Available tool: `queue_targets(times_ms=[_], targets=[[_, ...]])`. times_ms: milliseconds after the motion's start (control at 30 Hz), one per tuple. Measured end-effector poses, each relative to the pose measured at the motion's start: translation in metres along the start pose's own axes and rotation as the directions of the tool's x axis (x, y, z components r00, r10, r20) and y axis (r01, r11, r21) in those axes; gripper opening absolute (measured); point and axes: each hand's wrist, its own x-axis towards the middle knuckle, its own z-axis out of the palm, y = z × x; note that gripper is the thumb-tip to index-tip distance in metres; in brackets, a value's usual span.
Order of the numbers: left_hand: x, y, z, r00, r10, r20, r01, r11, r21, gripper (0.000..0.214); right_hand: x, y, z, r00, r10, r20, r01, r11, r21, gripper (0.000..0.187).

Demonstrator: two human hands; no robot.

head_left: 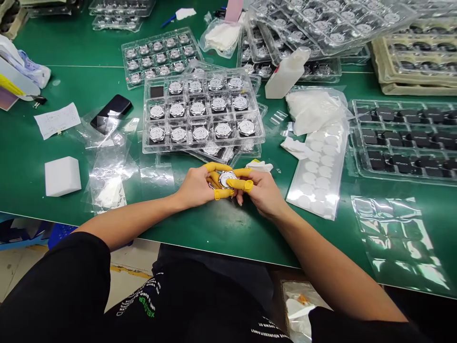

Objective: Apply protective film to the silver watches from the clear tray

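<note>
Both my hands meet over the green table (228,224) near its front edge, gripping one small round silver disc (226,178) between them. My left hand (198,186) curls round it from the left, its fingertips in yellow finger cots. From the right, my right hand (260,191) pinches it with yellow-cotted thumb and forefinger. Just beyond the hands sits a clear plastic tray (202,112) holding several of the same silver discs in rows, stacked on other trays.
A white foam block (62,176), a black phone (111,110) and loose clear bags lie left. A white bottle (285,74), white cloth, a sheet of round white pads (321,166) and a tray of black parts (403,140) lie right. More trays fill the back.
</note>
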Motion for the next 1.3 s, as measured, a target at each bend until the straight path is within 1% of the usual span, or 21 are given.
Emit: queue_targets(times_ms=[67, 200, 267, 333, 367, 400, 433, 467, 500, 533, 600, 667, 700, 767, 833, 967, 1033, 1067, 1167, 1233, 1300], targets=[[-0.001, -0.001, 0.001, 1.000, 0.000, -0.003, 0.000, 1.000, 0.012, 0.060, 0.000, 0.004, 0.005, 0.999, -0.029, -0.035, 0.029, 1.000, -0.005, 0.038], [-0.002, -0.001, 0.001, 1.000, 0.023, -0.010, -0.022, 0.997, 0.074, 0.058, 0.001, 0.007, 0.014, 0.993, -0.025, -0.116, 0.026, 1.000, 0.005, 0.052], [-0.002, 0.000, 0.001, 1.000, 0.022, -0.011, -0.021, 0.997, 0.077, 0.057, 0.001, 0.002, 0.009, 0.991, -0.004, -0.130, -0.001, 0.999, -0.034, 0.055], [-0.002, 0.001, 0.001, 1.000, 0.011, -0.012, -0.010, 0.998, 0.060, 0.057, 0.001, -0.008, -0.008, 0.980, -0.069, -0.187, 0.034, 0.982, -0.185, 0.054], [-0.002, 0.002, 0.001, 1.000, 0.007, -0.015, -0.006, 0.998, 0.055, 0.056, 0.001, -0.014, -0.019, 0.963, -0.139, -0.229, 0.062, 0.947, -0.315, 0.051], [-0.002, 0.002, 0.001, 1.000, 0.006, -0.018, -0.005, 0.999, 0.052, 0.056, 0.002, -0.019, -0.032, 0.940, -0.227, -0.254, 0.086, 0.879, -0.469, 0.044], [-0.001, 0.002, 0.001, 1.000, 0.008, -0.022, -0.007, 0.999, 0.053, 0.056, 0.002, -0.024, -0.044, 0.924, -0.294, -0.243, 0.085, 0.780, -0.620, 0.036], [-0.001, 0.002, 0.001, 1.000, 0.011, -0.023, -0.009, 0.998, 0.057, 0.056, 0.003, -0.027, -0.056, 0.931, -0.310, -0.194, 0.070, 0.672, -0.737, 0.030], [-0.001, 0.002, 0.001, 1.000, 0.013, -0.022, -0.012, 0.998, 0.060, 0.056, 0.004, -0.029, -0.067, 0.947, -0.287, -0.148, 0.047, 0.577, -0.816, 0.028], [-0.001, 0.001, 0.001, 1.000, 0.014, -0.020, -0.013, 0.998, 0.060, 0.057, 0.005, -0.030, -0.077, 0.965, -0.232, -0.120, 0.016, 0.512, -0.859, 0.027], [-0.001, 0.000, 0.001, 1.000, 0.011, -0.018, -0.010, 0.998, 0.055, 0.058, 0.005, -0.030, -0.093, 0.984, -0.123, -0.126, -0.051, 0.482, -0.875, 0.021], [-0.001, 0.000, 0.001, 1.000, 0.001, -0.022, 0.000, 0.999, 0.050, 0.058, 0.002, -0.031, -0.105, 0.975, -0.092, -0.202, -0.130, 0.499, -0.857, 0.018], [-0.002, -0.001, 0.001, 1.000, -0.005, -0.024, 0.006, 0.999, 0.048, 0.058, 0.001, -0.031, -0.110, 0.960, -0.121, -0.251, -0.163, 0.486, -0.859, 0.021], [-0.002, 0.000, 0.001, 1.000, -0.012, -0.021, 0.013, 0.999, 0.050, 0.058, -0.002, -0.029, -0.113, 0.908, -0.250, -0.335, -0.211, 0.418, -0.884, 0.025], [-0.002, 0.001, 0.001, 1.000, -0.011, -0.018, 0.012, 0.998, 0.060, 0.058, -0.001, -0.023, -0.106, 0.870, -0.345, -0.353, -0.219, 0.372, -0.902, 0.026], [-0.001, 0.004, 0.001, 1.000, -0.007, -0.024, 0.010, 0.996, 0.094, 0.056, 0.007, -0.001, -0.071, 0.881, -0.396, -0.258, -0.121, 0.340, -0.933, 0.035], [-0.001, 0.005, 0.001, 1.000, -0.005, -0.026, 0.007, 0.995, 0.095, 0.056, 0.010, 0.004, -0.059, 0.888, -0.402, -0.225, -0.096, 0.318, -0.943, 0.029], [-0.001, 0.005, 0.001, 1.000, -0.003, -0.026, 0.005, 0.996, 0.093, 0.056, 0.010, 0.004, -0.056, 0.898, -0.378, -0.227, -0.098, 0.332, -0.938, 0.023], [-0.002, 0.005, 0.001, 1.000, -0.004, -0.029, 0.007, 0.995, 0.101, 0.056, 0.006, -0.008, -0.057, 0.943, -0.260, -0.210, -0.066, 0.469, -0.881, 0.015], [-0.002, 0.005, 0.001, 0.999, -0.008, -0.032, 0.011, 0.994, 0.106, 0.057, 0.000, -0.017, -0.055, 0.955, -0.263, -0.137, 0.037, 0.565, -0.824, 0.014], [-0.001, 0.004, 0.001, 1.000, -0.006, -0.030, 0.009, 0.995, 0.098, 0.057, -0.007, -0.022, -0.047, 0.951, -0.309, -0.029, 0.168, 0.591, -0.789, 0.012]])
